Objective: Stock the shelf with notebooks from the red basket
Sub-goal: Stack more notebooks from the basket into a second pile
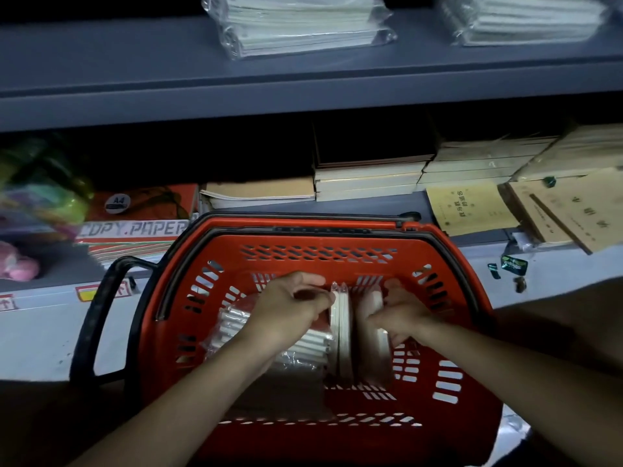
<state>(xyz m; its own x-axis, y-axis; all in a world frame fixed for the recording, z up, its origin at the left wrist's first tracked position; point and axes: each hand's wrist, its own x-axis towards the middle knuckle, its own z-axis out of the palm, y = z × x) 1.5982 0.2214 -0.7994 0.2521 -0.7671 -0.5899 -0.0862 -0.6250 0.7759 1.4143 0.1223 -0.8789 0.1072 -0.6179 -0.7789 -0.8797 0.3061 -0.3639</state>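
Note:
The red basket (323,254) stands in front of the shelf, its black handle (97,318) folded out to the left. Inside it are plastic-wrapped notebook packs: one lies flat at the left (303,348), and two stand on edge in the middle (342,335). My left hand (290,308) is inside the basket with its fingers curled against the left side of the upright packs. My right hand (401,315) grips the right upright pack (374,342) from the right. Both forearms reach in from below.
The grey upper shelf (135,62) carries two wrapped notebook stacks (300,25). The lower shelf holds copy paper reams (135,227), brown notebooks (259,193), stacked books (371,176) and yellow exercise books (468,207). Pink and green items sit at far left.

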